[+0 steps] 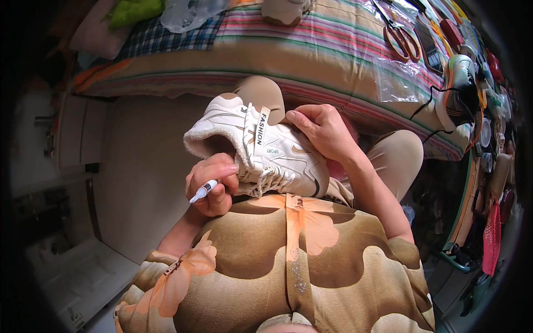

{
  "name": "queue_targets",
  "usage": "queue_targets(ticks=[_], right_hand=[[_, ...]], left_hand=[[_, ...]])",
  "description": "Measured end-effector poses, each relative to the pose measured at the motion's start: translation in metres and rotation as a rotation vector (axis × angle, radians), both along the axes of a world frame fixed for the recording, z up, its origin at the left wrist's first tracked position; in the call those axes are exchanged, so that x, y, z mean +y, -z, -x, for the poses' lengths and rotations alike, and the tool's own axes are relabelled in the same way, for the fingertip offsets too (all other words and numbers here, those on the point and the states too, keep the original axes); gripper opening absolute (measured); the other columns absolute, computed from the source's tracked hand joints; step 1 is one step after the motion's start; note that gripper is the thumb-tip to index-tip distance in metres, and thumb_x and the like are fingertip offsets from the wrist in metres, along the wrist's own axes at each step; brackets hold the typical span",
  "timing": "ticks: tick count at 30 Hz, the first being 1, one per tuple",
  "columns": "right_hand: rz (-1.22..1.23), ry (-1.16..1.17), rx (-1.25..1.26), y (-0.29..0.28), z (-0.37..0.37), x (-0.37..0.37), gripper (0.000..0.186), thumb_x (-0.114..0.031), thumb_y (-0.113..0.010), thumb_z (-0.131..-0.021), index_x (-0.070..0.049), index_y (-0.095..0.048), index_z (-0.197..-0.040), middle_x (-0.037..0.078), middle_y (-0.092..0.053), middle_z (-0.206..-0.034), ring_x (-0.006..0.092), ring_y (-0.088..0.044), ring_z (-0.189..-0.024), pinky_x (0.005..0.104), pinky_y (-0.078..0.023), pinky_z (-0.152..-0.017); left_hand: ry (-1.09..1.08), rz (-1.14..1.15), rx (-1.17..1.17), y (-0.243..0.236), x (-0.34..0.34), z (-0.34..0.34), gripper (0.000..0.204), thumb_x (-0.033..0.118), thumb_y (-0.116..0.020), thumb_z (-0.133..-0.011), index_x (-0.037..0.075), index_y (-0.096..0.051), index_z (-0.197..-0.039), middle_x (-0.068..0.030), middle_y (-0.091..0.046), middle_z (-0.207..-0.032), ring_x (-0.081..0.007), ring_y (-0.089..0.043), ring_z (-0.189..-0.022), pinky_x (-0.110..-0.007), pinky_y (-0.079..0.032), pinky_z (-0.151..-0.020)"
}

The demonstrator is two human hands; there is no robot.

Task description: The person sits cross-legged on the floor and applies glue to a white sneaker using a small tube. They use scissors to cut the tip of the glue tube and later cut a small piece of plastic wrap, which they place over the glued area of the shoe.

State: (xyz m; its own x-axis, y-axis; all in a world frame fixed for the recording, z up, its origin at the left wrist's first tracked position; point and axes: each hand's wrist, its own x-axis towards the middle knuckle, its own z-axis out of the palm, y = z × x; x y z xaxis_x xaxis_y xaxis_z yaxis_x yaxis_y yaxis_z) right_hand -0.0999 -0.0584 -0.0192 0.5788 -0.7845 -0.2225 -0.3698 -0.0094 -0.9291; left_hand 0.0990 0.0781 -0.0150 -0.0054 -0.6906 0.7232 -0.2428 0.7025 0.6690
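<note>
A white lace-up sneaker [291,159] with tan trim and a fleecy collar lies tilted across my lap, its opening toward the left. Between the fingers of my left hand [210,180] is a small white tube [204,190] with a pointed pale tip aimed down and left. That hand's fingertips also touch the shoe near the collar and tongue. My right hand [325,132] grips the sneaker's far side toward the toe, thumb on top and the other fingers partly hidden. A printed strap [262,126] crosses the upper.
Ahead stands a bed with a striped cover [327,61]. On it are another pale shoe [284,11], scissors [401,43], a phone [428,45], clear plastic [397,83] and a dark multicoloured sneaker [459,91]. Many small items crowd the right; a white cabinet [78,133] stands left.
</note>
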Motion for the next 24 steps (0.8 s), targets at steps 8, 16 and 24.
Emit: queue_targets(ticks=[8, 16, 24], right_hand=[[0.022, 0.055, -0.064, 0.010, -0.003, 0.005, 0.026, -0.021, -0.058, -0.095, 0.003, -0.067, -0.090, 0.005, -0.062, -0.068, 0.0094, -0.050, -0.063, 0.0275, -0.045, -0.061], [-0.639, 0.208, -0.490, 0.025, 0.006, 0.007, 0.029, -0.024, -0.050, -0.100, 0.001, -0.065, -0.098, 0.002, -0.066, -0.087, 0.0073, -0.059, -0.077, 0.0241, -0.050, -0.071], [-0.523, -0.105, -0.752, 0.023, 0.053, 0.039, 0.120, -0.049, -0.083, -0.063, -0.002, -0.015, -0.150, 0.016, -0.030, -0.150, 0.0262, -0.028, -0.139, 0.0368, -0.019, -0.114]], left_hand=[[-0.007, -0.052, 0.003, -0.003, 0.001, -0.001, 0.031, 0.027, -0.042, -0.102, -0.001, -0.053, -0.108, -0.0034, -0.048, -0.050, -0.0136, -0.041, -0.042, -0.027, -0.032, -0.041], [-0.349, -0.222, 0.094, -0.003, 0.008, 0.006, 0.035, 0.027, -0.040, -0.103, -0.005, -0.055, -0.105, 0.0025, -0.041, -0.048, -0.0044, -0.031, -0.040, -0.021, -0.024, -0.043], [-0.503, -0.372, 0.381, -0.031, -0.039, 0.000, 0.028, 0.025, -0.048, -0.102, 0.001, -0.062, -0.100, 0.0070, -0.043, -0.058, -0.0001, -0.034, -0.051, -0.017, -0.025, -0.049]])
